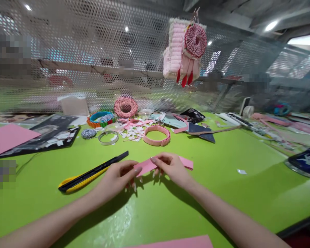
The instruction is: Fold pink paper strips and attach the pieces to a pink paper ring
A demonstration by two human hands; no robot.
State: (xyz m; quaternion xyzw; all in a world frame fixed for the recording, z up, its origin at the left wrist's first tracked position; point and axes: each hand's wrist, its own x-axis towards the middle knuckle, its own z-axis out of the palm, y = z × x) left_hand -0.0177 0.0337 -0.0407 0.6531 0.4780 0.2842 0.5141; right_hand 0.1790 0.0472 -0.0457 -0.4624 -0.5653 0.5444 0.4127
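A narrow pink strip of paper (pixel 146 166) is held just above the green table between both hands. My left hand (pixel 121 175) pinches its left end between thumb and fingers. Near the strip's middle, my right hand (pixel 170 168) grips it, and the right part sticks out past the knuckles. A yellow and black utility knife (pixel 93 173) lies left of the strip, its front end close behind my left hand. Beyond the hands stands a pink ring-shaped band (pixel 157 135) with a ridged edge.
Paper scraps (pixel 133 133), a roll of tape (pixel 108 137) and a pink thread-wound ring (pixel 125 106) lie toward the perforated metal screen (pixel 98 79). Pink sheets lie at the left (pixel 11 137) and front edge (pixel 175 243). A pink woven ornament (pixel 195 40) hangs above.
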